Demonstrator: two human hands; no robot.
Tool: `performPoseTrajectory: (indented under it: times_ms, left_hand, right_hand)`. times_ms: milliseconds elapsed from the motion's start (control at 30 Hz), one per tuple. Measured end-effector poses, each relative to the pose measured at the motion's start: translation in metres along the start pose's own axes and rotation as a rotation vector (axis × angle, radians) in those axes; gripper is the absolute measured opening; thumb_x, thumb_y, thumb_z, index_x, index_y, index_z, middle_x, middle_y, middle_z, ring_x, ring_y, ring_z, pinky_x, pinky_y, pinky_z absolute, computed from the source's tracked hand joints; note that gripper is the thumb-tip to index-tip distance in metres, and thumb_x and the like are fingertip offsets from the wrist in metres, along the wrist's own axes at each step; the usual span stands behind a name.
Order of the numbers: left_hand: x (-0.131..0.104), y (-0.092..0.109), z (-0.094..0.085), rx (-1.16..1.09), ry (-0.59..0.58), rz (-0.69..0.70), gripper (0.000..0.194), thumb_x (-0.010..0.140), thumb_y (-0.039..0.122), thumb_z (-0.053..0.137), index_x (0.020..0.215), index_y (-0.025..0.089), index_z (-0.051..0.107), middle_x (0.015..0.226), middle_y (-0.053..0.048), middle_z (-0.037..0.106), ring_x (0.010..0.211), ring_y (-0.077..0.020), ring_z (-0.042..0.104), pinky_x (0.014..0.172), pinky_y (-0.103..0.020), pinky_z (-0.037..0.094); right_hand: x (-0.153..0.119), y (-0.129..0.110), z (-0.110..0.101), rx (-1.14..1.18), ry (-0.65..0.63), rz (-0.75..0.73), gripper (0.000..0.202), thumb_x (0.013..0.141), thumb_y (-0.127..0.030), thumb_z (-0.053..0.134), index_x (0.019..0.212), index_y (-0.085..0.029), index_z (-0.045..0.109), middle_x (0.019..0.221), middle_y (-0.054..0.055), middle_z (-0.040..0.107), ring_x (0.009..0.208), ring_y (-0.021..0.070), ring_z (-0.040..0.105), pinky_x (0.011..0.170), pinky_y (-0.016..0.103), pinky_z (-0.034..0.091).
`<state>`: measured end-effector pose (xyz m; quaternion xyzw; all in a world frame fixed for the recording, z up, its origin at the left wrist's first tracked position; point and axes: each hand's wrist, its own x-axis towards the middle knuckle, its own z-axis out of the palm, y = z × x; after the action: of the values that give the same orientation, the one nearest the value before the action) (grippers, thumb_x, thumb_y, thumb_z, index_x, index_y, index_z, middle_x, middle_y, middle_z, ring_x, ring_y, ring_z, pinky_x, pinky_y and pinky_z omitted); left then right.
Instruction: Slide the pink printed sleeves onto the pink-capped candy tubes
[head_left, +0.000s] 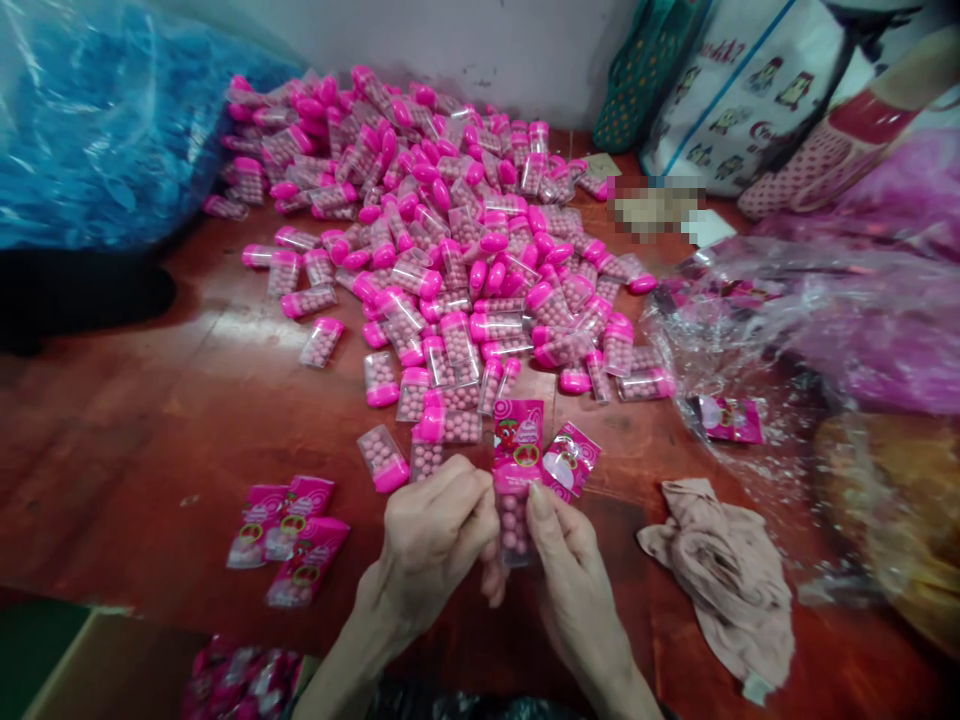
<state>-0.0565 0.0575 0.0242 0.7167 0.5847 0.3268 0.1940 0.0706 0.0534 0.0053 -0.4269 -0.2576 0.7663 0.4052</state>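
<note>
A clear container of pink balls (pixel 514 525) stands upright between my hands, with a printed pink sleeve (pixel 518 437) over its upper part. My right hand (pixel 568 545) pinches the container's right side, thumb in front. My left hand (pixel 442 530) is closed at its left side, fingers curled; what its fingertips grip is hidden. Just beyond lies another printed sleeve (pixel 571 460). A loose container with a pink cap (pixel 383 459) rests left of my hands. Several sleeved pieces (pixel 306 565) lie together at the left.
A large heap of pink-capped containers (pixel 450 230) covers the back of the red table (pixel 187 420). Blue items in a plastic bag (pixel 97 130) are at the back left. On the right are a crumpled cloth (pixel 727 580) and clear plastic bags (pixel 847 320). A box of pink packets (pixel 240 680) sits lower left.
</note>
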Motion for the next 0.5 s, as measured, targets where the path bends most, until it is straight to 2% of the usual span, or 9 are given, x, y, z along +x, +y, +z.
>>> performPoseTrajectory:
  times_ms: [100,300,500]
  left_hand:
    - [-0.004,0.002,0.002,-0.007,-0.017,0.008,0.023,0.085,0.012,0.043,0.065,0.018,0.054,0.057,0.002,0.052,0.05,-0.0099,0.048,0.05,-0.021,0.038]
    - [-0.01,0.003,0.005,0.024,0.019,0.053,0.024,0.085,0.01,0.041,0.066,0.018,0.053,0.057,0.002,0.052,0.051,-0.0102,0.048,0.051,-0.022,0.038]
    - [-0.015,0.0,0.009,-0.073,0.06,0.016,0.02,0.084,0.008,0.046,0.068,0.017,0.055,0.058,0.001,0.053,0.052,-0.0093,0.049,0.052,-0.02,0.039]
  right_hand:
    - [-0.004,0.004,0.001,-0.058,0.081,-0.02,0.033,0.091,-0.042,0.044,0.078,-0.017,0.061,0.055,-0.003,0.058,0.039,0.0056,0.049,0.037,0.015,0.039]
    - [-0.006,0.003,0.003,-0.112,0.079,-0.021,0.04,0.092,-0.044,0.04,0.068,-0.017,0.056,0.043,-0.006,0.045,0.032,0.0045,0.034,0.031,0.015,0.025]
    - [-0.006,0.007,0.005,-0.166,0.156,-0.033,0.039,0.089,-0.049,0.043,0.067,-0.019,0.052,0.049,-0.005,0.044,0.042,0.0078,0.038,0.039,0.018,0.031]
